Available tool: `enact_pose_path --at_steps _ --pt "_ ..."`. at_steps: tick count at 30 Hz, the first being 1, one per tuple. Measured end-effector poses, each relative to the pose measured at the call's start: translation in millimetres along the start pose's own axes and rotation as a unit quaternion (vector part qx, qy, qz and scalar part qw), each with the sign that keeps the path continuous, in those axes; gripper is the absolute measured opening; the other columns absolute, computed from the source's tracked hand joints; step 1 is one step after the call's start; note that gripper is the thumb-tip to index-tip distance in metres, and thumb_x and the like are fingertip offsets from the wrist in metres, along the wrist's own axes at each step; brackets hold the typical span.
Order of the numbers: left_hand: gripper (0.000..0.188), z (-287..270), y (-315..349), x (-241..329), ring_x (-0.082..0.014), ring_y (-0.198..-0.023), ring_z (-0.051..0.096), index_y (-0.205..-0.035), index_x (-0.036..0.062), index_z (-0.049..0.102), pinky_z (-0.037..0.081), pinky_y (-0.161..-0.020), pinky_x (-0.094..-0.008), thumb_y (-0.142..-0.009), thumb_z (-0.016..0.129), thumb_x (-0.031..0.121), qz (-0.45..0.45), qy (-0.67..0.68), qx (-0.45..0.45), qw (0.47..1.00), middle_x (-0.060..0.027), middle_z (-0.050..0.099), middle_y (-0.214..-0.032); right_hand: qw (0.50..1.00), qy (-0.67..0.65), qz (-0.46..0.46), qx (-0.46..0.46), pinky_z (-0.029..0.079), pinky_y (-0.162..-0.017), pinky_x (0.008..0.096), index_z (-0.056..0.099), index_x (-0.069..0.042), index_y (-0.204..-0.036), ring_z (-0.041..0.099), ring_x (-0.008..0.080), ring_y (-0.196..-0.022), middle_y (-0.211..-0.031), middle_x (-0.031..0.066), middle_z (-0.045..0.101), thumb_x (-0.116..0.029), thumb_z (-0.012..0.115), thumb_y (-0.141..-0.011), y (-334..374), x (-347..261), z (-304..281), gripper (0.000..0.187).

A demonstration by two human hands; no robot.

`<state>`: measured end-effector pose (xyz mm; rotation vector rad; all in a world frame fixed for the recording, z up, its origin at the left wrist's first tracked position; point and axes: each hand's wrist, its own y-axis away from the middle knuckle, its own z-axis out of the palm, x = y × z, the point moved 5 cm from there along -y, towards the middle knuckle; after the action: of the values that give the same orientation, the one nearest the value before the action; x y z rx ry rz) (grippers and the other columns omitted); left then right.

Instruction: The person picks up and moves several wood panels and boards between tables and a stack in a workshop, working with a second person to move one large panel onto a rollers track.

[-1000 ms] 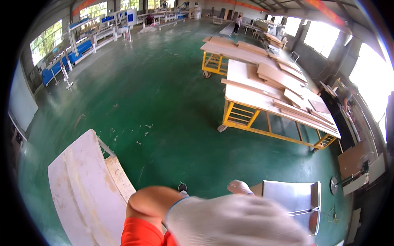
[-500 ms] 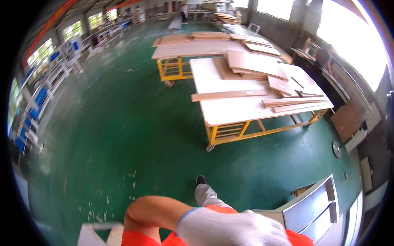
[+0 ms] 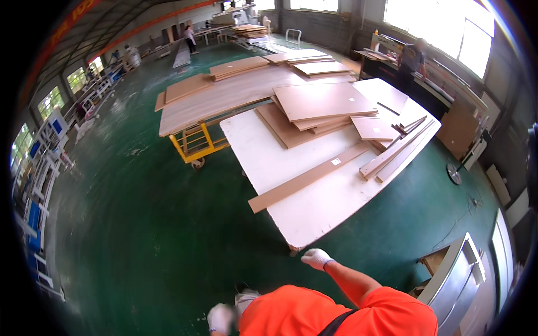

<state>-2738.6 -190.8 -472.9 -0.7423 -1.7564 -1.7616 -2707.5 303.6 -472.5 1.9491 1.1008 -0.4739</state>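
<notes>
Standing before the hands (image 3: 316, 259), a table (image 3: 314, 218) bears boards (image 3: 325, 101).

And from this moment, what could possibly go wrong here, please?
The long board sticks out past the edge of the near table, so someone passing might knock it. The right hand appears close to that table's corner and could bump it, though the gap is hard to judge. The cord lies loose on the floor and might trip someone.
</notes>
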Motion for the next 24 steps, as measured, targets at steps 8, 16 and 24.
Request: enact_pose_path --at_steps 8,16,24 --pt "0.022 -65 -256 145 -0.0194 -0.054 0.057 -0.068 0.0118 0.058 0.046 -0.047 -0.033 -0.089 0.062 0.015 -0.029 0.068 -0.025 0.997 -0.0061 0.058 -0.063 0.995 -0.064 0.038 0.072 0.052 -0.092 0.0382 0.073 -0.006 -0.113 0.068 0.0283 -0.102 -0.106 0.0152 0.074 -0.039 0.064 -0.09 -166 -107 8 0.042" --pt "0.01 39 -477 513 -0.0079 -0.052 0.046 -0.091 0.011 0.061 0.034 -0.042 -0.0231 -0.095 0.063 0.02 0.196 -0.039 -0.073 0.977 0.0014 0.052 -0.069 0.949 -0.247 0.092 0.172 0.052 -0.094 0.0348 0.072 0.0 -0.111 0.068 0.0248 -0.102 -0.107 0.0146 0.074 -0.031 0.068 -0.089 -266 -175 12 0.039" --pt "0.028 327 -532 680 -0.02 -0.077 0.07 -0.117 -0.0017 0.065 0.056 -0.067 -0.0301 -0.091 0.066 0.01 0.207 -0.204 -0.261 0.921 -0.0121 0.071 -0.096 0.793 -0.441 0.185 0.377 0.054 -0.073 0.032 0.071 0.005 -0.11 0.066 0.0156 -0.077 -0.09 0.0099 0.073 -0.024 0.071 -0.088 -418 -165 -72 0.036"
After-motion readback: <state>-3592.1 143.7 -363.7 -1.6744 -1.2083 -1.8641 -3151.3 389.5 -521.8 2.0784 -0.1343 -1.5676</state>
